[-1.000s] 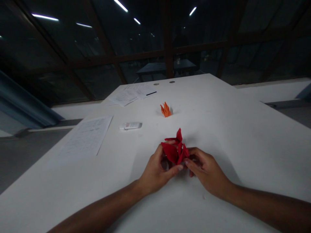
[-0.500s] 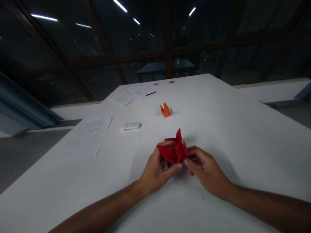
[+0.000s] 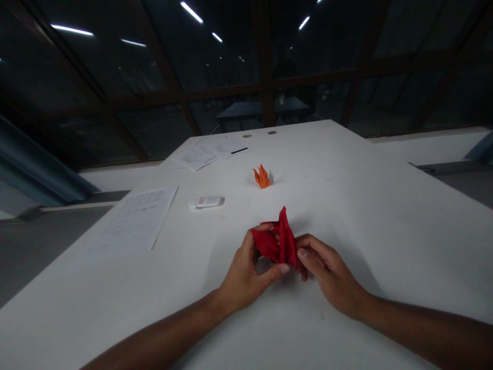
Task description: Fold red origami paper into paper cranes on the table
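Note:
A piece of folded red paper (image 3: 285, 241), an origami shape with one tall point, is held just above the table between both hands. My left hand (image 3: 248, 270) grips its left side, the thumb along the lower edge and the fingers behind and under it. At the paper's right edge, my right hand (image 3: 327, 270) has its thumb and curled fingers closed on the folds. Part of the fingers is hidden behind the paper. Farther back on the table stands a small orange origami figure (image 3: 262, 178) with upright points.
On the white table (image 3: 365, 205), a white tube-like item with printing (image 3: 207, 202) lies left of the orange figure. A written sheet (image 3: 140, 218) is at the left, more papers (image 3: 204, 152) with a dark strip at the back. Two round inserts (image 3: 271, 132) sit near the far edge by dark windows.
The right thumb has moved up and slightly right along the red paper. Its right-hand flap now looks narrower and more upright. My left hand keeps almost the same hold.

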Available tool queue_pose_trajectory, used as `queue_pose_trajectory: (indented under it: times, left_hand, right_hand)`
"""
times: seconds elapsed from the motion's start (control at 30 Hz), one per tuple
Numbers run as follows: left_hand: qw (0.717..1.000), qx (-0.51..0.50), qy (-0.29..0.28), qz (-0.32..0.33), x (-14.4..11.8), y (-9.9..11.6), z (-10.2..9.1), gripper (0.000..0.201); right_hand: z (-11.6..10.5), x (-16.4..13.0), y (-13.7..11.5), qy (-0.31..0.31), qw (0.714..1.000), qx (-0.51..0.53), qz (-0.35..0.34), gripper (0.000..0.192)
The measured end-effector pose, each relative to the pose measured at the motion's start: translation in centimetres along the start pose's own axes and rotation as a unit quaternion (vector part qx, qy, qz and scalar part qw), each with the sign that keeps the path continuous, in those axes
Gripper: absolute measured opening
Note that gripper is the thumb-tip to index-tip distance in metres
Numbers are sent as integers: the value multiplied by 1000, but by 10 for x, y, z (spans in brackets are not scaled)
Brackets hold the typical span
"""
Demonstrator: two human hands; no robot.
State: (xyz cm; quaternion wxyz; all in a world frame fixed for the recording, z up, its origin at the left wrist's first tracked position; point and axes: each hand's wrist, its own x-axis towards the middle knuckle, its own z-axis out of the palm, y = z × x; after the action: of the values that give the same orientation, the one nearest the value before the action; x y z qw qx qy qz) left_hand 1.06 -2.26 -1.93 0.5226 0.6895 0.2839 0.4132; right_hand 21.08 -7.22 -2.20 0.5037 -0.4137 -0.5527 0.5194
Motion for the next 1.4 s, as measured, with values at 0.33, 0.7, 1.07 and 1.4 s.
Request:
queue_pose_trajectory:
  times: [0.33, 0.7, 1.07, 1.4]
  left_hand:
    - [995, -69, 71, -13, 4, 1, 3, 77]
    - [997, -69, 40, 1, 3, 6, 2, 82]
    - [999, -47, 14, -3, 3, 6, 0, 56]
    - [995, -87, 36, -16, 5, 0, 0, 57]
  right_hand:
    - [1, 2, 9, 28, 999, 8, 16, 7]
    - [4, 4, 7, 50, 998, 24, -28, 13]
    - [3, 1, 6, 54, 998, 13, -7, 12]
    - [0, 1, 2, -15, 1000, -2, 4, 17]
